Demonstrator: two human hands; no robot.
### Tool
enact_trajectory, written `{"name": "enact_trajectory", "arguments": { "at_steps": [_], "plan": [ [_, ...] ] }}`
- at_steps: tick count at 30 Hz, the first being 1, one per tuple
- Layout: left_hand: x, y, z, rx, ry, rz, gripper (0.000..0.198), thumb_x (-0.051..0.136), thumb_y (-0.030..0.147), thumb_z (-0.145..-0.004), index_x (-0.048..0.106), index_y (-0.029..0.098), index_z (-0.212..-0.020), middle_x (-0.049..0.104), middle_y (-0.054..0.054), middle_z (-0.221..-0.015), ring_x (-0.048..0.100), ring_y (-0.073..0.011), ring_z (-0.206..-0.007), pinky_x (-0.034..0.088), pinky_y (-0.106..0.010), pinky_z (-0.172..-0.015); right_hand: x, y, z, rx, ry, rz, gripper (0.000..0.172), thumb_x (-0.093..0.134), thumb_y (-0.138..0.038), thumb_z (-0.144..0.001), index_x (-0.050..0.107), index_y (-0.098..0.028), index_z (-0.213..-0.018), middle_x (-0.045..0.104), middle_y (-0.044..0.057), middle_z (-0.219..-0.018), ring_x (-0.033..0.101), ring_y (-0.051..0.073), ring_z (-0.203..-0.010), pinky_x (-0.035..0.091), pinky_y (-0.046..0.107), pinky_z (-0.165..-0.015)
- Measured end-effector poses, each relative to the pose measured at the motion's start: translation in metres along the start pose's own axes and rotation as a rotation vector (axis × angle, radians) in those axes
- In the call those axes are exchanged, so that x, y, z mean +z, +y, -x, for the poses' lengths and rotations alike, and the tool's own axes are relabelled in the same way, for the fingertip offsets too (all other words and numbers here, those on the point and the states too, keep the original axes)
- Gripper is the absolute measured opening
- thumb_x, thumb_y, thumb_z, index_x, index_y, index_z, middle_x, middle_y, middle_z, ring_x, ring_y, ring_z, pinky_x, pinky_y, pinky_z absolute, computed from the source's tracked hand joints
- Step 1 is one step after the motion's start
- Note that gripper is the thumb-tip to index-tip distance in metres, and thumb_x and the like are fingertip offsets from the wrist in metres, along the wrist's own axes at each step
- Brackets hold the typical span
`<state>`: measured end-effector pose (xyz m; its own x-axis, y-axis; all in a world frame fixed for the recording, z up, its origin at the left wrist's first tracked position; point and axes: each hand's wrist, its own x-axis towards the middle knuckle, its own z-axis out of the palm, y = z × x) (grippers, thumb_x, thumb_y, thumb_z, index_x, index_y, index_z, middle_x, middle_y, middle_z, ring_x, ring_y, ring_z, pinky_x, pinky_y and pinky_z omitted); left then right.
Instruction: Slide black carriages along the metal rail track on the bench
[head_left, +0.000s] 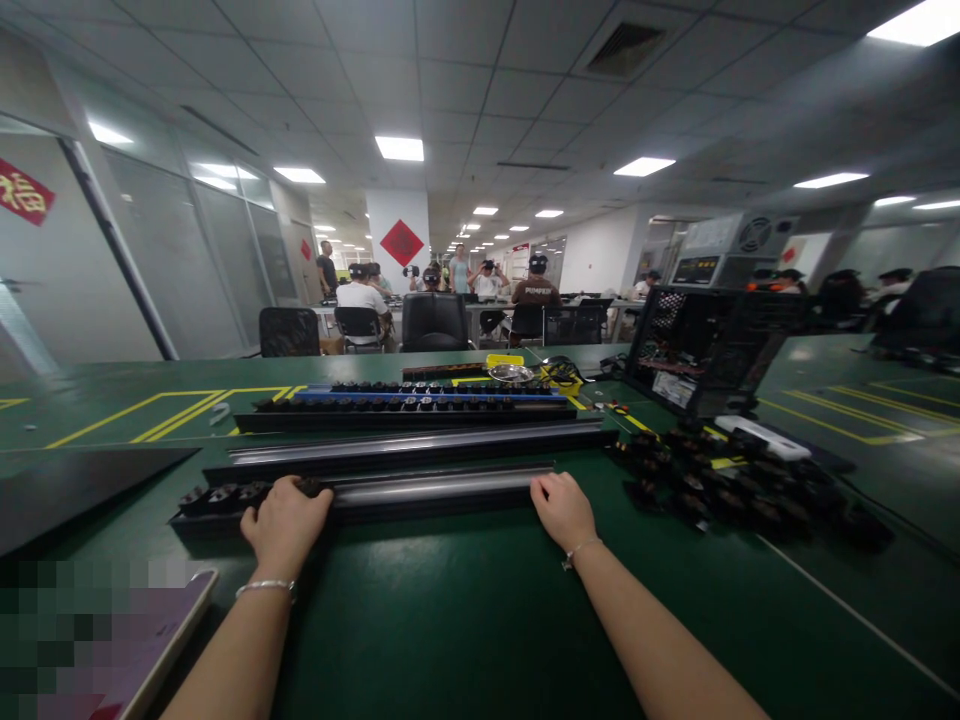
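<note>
We have both hands at the nearest long black rail with a silvery metal strip, which lies crosswise on the green counter in front of us. Our left hand is bent over the rail's left part, its thumb held out to the right, beside a short row of small round black parts seated at that end. A dark piece shows just behind its knuckles, but we cannot tell whether the fingers pinch it. Our right hand is curled at the rail's right end, fingers folded and touching it; their tips are hidden, so we cannot tell how firmly they close.

Just beyond lies a second long black rail with a bare silvery strip, and past it a black rail with a blue strip, lined with more black parts. To our right we see a loose heap of small black parts, with a white plastic bar near it, and behind that an open black computer case. At our near left lies a purple flat object with a pale edge, partly pixelated
</note>
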<state>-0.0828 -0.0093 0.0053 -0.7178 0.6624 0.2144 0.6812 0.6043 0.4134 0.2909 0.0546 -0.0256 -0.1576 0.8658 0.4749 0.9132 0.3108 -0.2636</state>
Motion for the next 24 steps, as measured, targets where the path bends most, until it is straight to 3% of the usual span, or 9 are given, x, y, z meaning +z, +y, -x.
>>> {"name": "enact_trajectory", "arguments": {
  "at_steps": [24],
  "plan": [
    [0.0055,-0.0019,0.0041,0.022,0.039,-0.003,0.05,0.041,0.048,-0.072,0.059,0.014,-0.104,0.065,-0.017,-0.104,0.056,-0.0318,-0.105,0.021,-0.046,-0.106,-0.006,-0.0024,0.0007,0.011,-0.026,-0.03,0.036,0.035,-0.03,-0.091,0.062,-0.021,-0.068,0.064,0.003,-0.077,0.05,0.016,-0.077,0.034,0.026,-0.071]
  ]
}}
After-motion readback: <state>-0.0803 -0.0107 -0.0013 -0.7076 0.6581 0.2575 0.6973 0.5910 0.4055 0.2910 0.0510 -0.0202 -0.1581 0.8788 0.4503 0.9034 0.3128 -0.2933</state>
